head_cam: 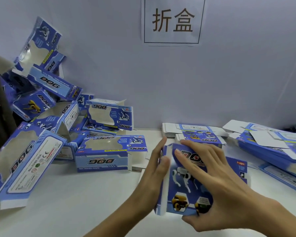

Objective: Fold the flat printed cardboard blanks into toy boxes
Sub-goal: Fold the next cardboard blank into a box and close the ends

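Observation:
A blue printed cardboard box (pixel 183 189) with a white robot dog picture stands between my hands above the white table, partly formed. My left hand (pixel 155 170) lies flat against its left end flap, fingers straight. My right hand (pixel 217 183) spreads over the top and right side, thumb under the near lower corner, gripping it. Flat blanks sit in a stack (pixel 196 134) just behind the box, with more blanks (pixel 270 142) at the right.
Several folded DOG boxes pile up at the left, one lying close (pixel 109 153) and a tall heap (pixel 46 86) against the wall. A large box (pixel 22 161) leans at the near left. A paper sign (pixel 173 20) hangs on the wall.

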